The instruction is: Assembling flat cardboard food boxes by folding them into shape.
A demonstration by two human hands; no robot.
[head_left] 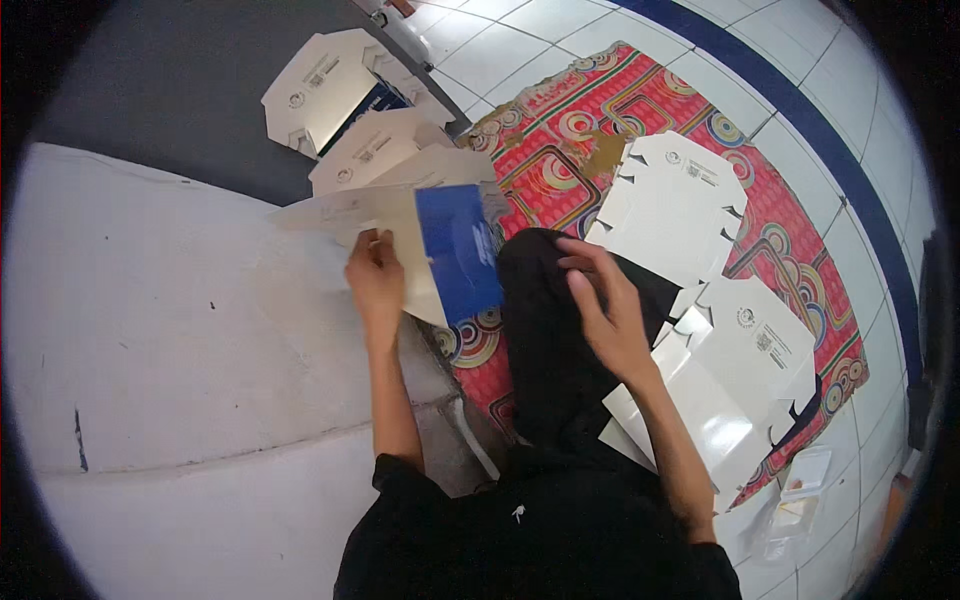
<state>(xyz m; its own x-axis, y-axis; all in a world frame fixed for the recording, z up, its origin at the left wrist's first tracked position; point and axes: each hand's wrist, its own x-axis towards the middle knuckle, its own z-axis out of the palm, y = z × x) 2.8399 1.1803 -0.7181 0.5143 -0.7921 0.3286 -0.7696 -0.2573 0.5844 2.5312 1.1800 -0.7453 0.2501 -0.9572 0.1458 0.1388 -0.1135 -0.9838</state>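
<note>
My left hand [375,275] pinches the edge of a flat cardboard box blank [405,215], cream-white with a blue printed panel. The blank is tilted and slightly blurred over the edge of the white ledge. Over my black-clad knee, my right hand [607,308] is held with nothing in it, fingers and thumb apart. Close to that forearm, several white box blanks [745,365] with notched edges lie overlapped. Farther off, another white blank [672,205] rests on the mat. Beyond my left hand are more blanks, one partly folded [335,85] and showing blue inside.
A worn red patterned mat [790,262] covers part of the white tiled floor [510,45]. At the left is a white ledge [180,320], with a dark grey surface [190,90] behind it. A clear plastic container [795,505] sits on the floor at lower right.
</note>
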